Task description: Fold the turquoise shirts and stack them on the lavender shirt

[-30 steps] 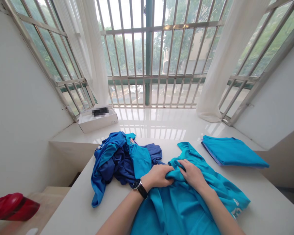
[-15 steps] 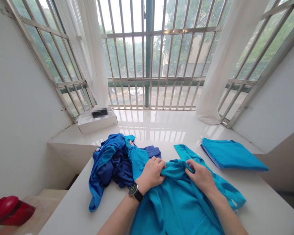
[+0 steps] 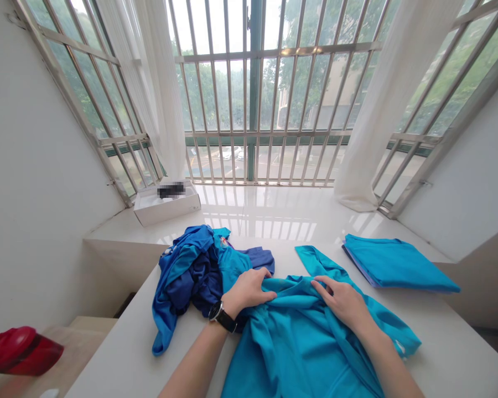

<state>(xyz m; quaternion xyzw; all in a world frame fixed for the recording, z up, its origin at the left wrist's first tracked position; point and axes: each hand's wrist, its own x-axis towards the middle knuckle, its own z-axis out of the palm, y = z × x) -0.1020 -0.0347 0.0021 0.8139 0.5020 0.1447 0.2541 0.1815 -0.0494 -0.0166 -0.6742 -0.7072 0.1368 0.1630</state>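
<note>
Two bare hands touch the gathered far edge of a turquoise shirt (image 3: 299,337), whose body runs from there toward the person along the white table (image 3: 126,362). The edge lies crosswise between the left hand (image 3: 249,290) and the right hand (image 3: 343,301), neither clearly nearer. The left thumb and fingers stand apart, the right fingers curl loosely; whether either pinches cloth I cannot tell.
</note>
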